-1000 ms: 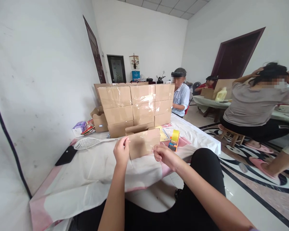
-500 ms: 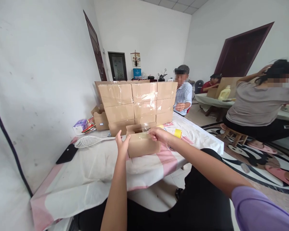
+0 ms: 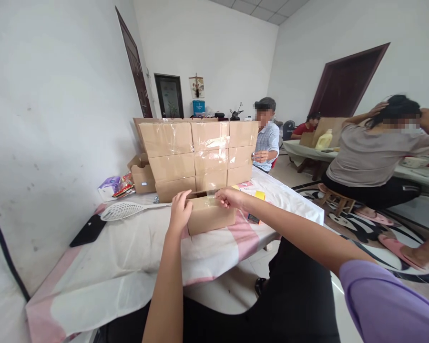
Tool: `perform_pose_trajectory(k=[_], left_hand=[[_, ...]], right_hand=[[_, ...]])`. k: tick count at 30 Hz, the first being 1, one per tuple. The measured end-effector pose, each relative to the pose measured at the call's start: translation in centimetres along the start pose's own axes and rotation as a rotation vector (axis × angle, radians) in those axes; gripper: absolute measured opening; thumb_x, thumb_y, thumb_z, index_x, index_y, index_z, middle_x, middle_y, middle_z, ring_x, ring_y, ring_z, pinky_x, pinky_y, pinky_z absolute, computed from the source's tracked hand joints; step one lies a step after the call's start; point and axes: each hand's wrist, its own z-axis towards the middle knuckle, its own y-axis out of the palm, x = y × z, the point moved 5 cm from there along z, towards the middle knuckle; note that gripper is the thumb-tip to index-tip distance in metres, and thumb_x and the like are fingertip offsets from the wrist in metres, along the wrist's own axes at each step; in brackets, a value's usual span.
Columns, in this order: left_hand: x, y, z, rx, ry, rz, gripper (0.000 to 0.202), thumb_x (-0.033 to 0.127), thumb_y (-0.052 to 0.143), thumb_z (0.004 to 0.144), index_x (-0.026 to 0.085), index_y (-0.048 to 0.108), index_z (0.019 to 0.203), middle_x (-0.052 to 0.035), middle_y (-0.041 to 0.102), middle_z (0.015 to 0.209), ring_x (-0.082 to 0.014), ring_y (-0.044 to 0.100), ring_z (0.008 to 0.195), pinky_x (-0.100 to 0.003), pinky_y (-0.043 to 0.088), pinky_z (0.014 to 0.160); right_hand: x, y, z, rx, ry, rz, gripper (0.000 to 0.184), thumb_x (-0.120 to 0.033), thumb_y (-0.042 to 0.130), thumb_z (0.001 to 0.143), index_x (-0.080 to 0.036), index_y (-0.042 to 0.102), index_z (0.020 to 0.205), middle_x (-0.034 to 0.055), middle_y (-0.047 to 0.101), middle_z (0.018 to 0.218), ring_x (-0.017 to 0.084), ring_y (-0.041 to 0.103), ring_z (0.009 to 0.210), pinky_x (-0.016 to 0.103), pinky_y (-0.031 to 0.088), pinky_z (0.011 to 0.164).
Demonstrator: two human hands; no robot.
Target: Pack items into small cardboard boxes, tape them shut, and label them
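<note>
The step in hand is judged to be the sealing of a small carton (image 3: 210, 216), which stands on the bench (image 3: 136, 247) straight ahead of the person, near its front edge. The carton's left end is gripped by the left hand (image 3: 180, 210), with the fingers curled over the top edge. A strip of clear tape (image 3: 211, 196) lying across the lid is pinched at its right end by the right hand (image 3: 229, 197).

The next move is judged to call for two things. The strip has to be kept taut and centred on the lid seam while it is pressed flat. The carton has to be held steady from the left, so that it is not dragged across the cloth.

Counted from the small carton:
- At 12 o'clock, one stack of cartons (image 3: 200, 155) is seen. Nine taped fronts are shown, in three rows of three. How many lie behind cannot be told.
- At 10 o'clock, one open carton (image 3: 143, 177) is seen.
- At 9 o'clock, one white fly swatter (image 3: 123, 210) is seen, and past it, towards 8 o'clock, one black phone (image 3: 84, 231).
- At 2 o'clock, one yellow tape roll (image 3: 260, 195) is partly hidden by the right forearm.

Three other people are seated well apart, between 1 and 3 o'clock.
</note>
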Motion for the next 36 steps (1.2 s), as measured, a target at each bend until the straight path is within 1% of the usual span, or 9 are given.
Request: perform_pose_trajectory(k=[3,5,8,10,15,18,28,33,36], left_hand=[[0.1,-0.1,-0.4,0.024,0.02,0.031,0.034,0.022,0.045,0.09,0.025,0.071,0.112,-0.0076,0.067,0.122,-0.0283,0.056,0.122,-0.047,0.042,0.11],[0.3,0.0,-0.8,0.036,0.021,0.05,0.031,0.025,0.046,0.092,0.025,0.071,0.11,-0.0073,0.067,0.121,-0.0274,0.058,0.119,-0.046,0.043,0.108],[0.7,0.2,-1.3,0.044,0.014,0.084,0.032,0.03,0.048,0.095,0.027,0.071,0.117,-0.0073,0.064,0.126,-0.0272,0.056,0.121,-0.045,0.041,0.11],[1.0,0.3,-1.7,0.044,0.008,0.116,0.035,0.031,0.048,0.096,0.028,0.071,0.123,-0.0079,0.062,0.13,-0.0285,0.054,0.124,-0.046,0.04,0.111],[2.3,0.0,-3.2,0.033,-0.003,0.201,0.039,0.036,0.049,0.097,0.027,0.071,0.129,-0.0113,0.06,0.135,-0.0324,0.051,0.127,-0.051,0.04,0.112],[3.0,-0.2,-4.1,0.035,-0.019,0.246,0.041,0.038,0.049,0.098,0.026,0.07,0.131,-0.0123,0.057,0.139,-0.0337,0.048,0.13,-0.052,0.039,0.113],[3.0,0.1,-4.3,0.034,-0.066,0.279,0.042,0.037,0.047,0.099,0.026,0.07,0.132,-0.0135,0.055,0.138,-0.0322,0.047,0.133,-0.052,0.038,0.115],[3.1,0.0,-4.3,0.035,-0.077,0.28,0.041,0.038,0.048,0.099,0.026,0.069,0.132,-0.0136,0.054,0.139,-0.0328,0.047,0.134,-0.053,0.038,0.115],[3.2,0.0,-4.4,0.032,-0.078,0.279,0.041,0.037,0.048,0.099,0.027,0.069,0.133,-0.0134,0.055,0.139,-0.0323,0.047,0.134,-0.053,0.038,0.115]], right_hand=[[-0.8,0.0,0.2,-0.011,0.013,-0.007,0.014,-0.024,0.064,0.068,-0.02,0.053,0.061,-0.0019,0.047,0.045,0.011,0.038,0.042,0.026,0.024,0.045],[-2.4,0.0,0.1,0.003,-0.054,0.024,0.012,-0.024,0.063,0.071,-0.019,0.054,0.067,-0.0033,0.047,0.049,0.01,0.039,0.045,0.026,0.025,0.047],[-4.1,0.3,0.2,0.016,-0.124,0.075,0.009,-0.026,0.06,0.078,-0.02,0.054,0.076,-0.0052,0.045,0.053,0.009,0.037,0.048,0.024,0.026,0.05],[-3.6,0.6,0.6,0.006,-0.08,0.077,0.007,-0.025,0.057,0.08,-0.021,0.052,0.077,-0.0057,0.043,0.053,0.009,0.033,0.046,0.024,0.023,0.048],[0.9,0.9,1.8,-0.148,0.236,-0.032,0.022,-0.019,0.05,0.082,-0.022,0.041,0.062,-0.0075,0.029,0.045,0.008,0.016,0.039,0.026,0.009,0.043],[1.9,0.6,2.1,-0.19,0.293,-0.076,0.025,-0.018,0.05,0.084,-0.022,0.038,0.062,-0.0079,0.028,0.046,0.007,0.017,0.039,0.024,0.01,0.042],[0.8,0.7,3.1,-0.128,0.352,-0.209,0.029,-0.011,0.048,0.087,-0.02,0.039,0.062,-0.0079,0.031,0.043,0.005,0.019,0.035,0.021,0.01,0.038],[-1.7,1.4,4.0,-0.06,0.248,-0.144,0.026,-0.015,0.045,0.092,-0.02,0.039,0.068,-0.0091,0.029,0.044,0.005,0.019,0.035,0.02,0.012,0.037],[-2.1,2.0,4.2,-0.024,0.204,-0.112,0.022,-0.016,0.043,0.095,-0.02,0.041,0.073,-0.0099,0.029,0.046,0.005,0.02,0.036,0.019,0.013,0.038]])
